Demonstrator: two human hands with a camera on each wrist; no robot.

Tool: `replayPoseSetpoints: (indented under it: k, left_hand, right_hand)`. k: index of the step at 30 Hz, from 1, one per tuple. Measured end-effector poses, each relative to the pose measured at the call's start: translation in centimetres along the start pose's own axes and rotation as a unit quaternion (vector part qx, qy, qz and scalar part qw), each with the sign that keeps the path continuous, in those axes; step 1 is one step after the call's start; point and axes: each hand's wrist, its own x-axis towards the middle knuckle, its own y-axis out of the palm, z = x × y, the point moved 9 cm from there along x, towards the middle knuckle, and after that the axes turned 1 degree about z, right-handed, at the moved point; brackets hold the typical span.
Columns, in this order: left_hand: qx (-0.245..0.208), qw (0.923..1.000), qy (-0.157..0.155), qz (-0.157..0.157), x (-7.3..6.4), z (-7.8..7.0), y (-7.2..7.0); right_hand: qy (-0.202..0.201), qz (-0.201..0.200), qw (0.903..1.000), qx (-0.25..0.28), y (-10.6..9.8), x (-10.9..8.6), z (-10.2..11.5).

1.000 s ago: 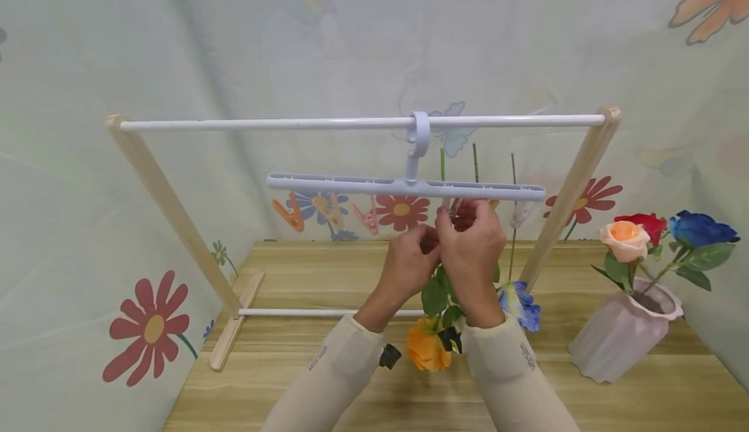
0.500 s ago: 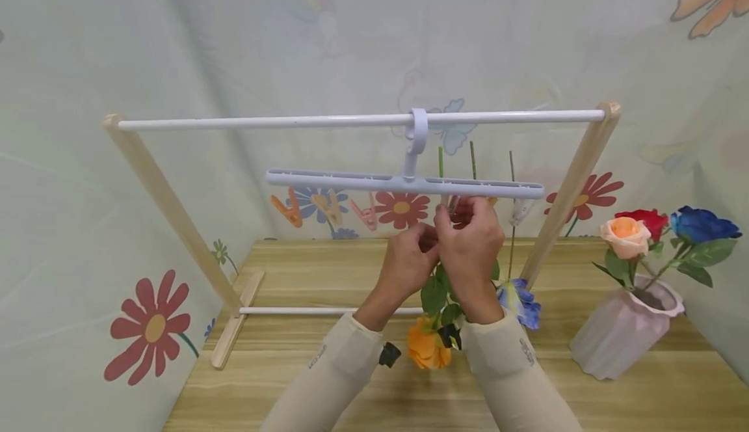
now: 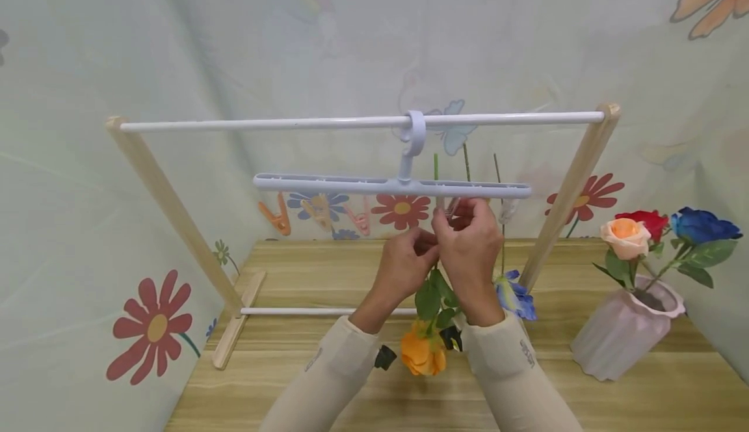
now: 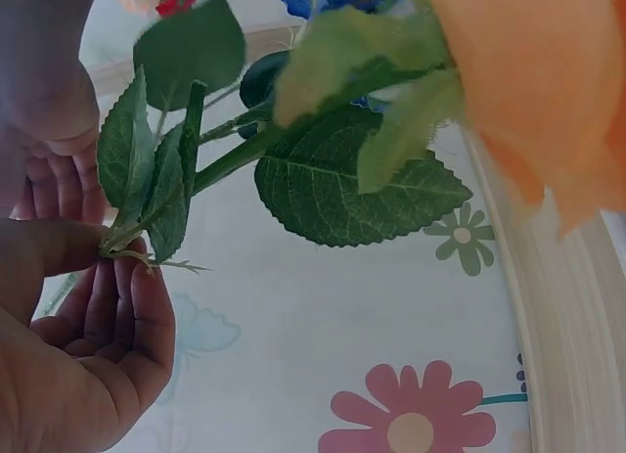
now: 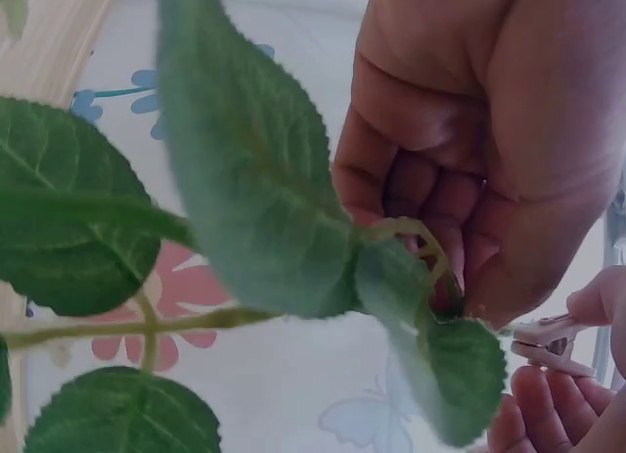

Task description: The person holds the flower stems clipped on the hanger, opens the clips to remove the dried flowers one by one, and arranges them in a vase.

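At the far left of my head view, a slanted pale wooden post (image 3: 178, 214) rises from the light wood-grain table (image 3: 316, 276) and carries a thin white rod (image 3: 257, 124). Hooked on that rod is a pale lavender plastic hanger (image 3: 333, 185); under its left half I see an orange plastic clip (image 3: 275, 216), a pale yellow clip (image 3: 318, 211) and a pink clip (image 3: 359, 217).

Right of those, the left hand (image 3: 404, 263) pinches the green stem of an orange leafy artificial flower (image 3: 422, 349) between thumb and forefinger, other fingers curled. The flower is upside down, bloom low between the forearms, stem tip above the hanger.

Just beside and higher, the right hand (image 3: 471, 243) pinches a small pale clip (image 5: 548, 340) below the hanger; I cannot tell whether the clip grips the stem.

Next, a translucent white clip (image 3: 508, 212) hangs near the hanger's right end, with a ruffled blue flower (image 3: 515, 297) head-down below it. At far right, a ribbed pale pink vase (image 3: 620, 331) holds peach (image 3: 625, 238), red and blue (image 3: 704, 225) roses.
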Motion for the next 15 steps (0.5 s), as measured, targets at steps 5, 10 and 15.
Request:
replayPoseSetpoints:
  k: [5, 10, 15]
  left_hand:
    - [0.007, 1.0, -0.001, -0.004, -0.3, 0.5, -0.3]
    - [0.009, 0.9998, -0.014, -0.008, -0.9, 1.0, -0.7]
    - [0.014, 0.9997, -0.018, -0.007, -1.7, 1.4, -1.2]
  right_hand:
    - [0.011, 0.01, 0.9999, 0.007, 0.3, -0.1, -0.5]
    - [0.0, -0.002, 1.0, 0.009, 0.2, 0.0, -0.5]
    - [-0.01, -0.009, 0.9999, 0.006, 0.0, 0.0, -0.3]
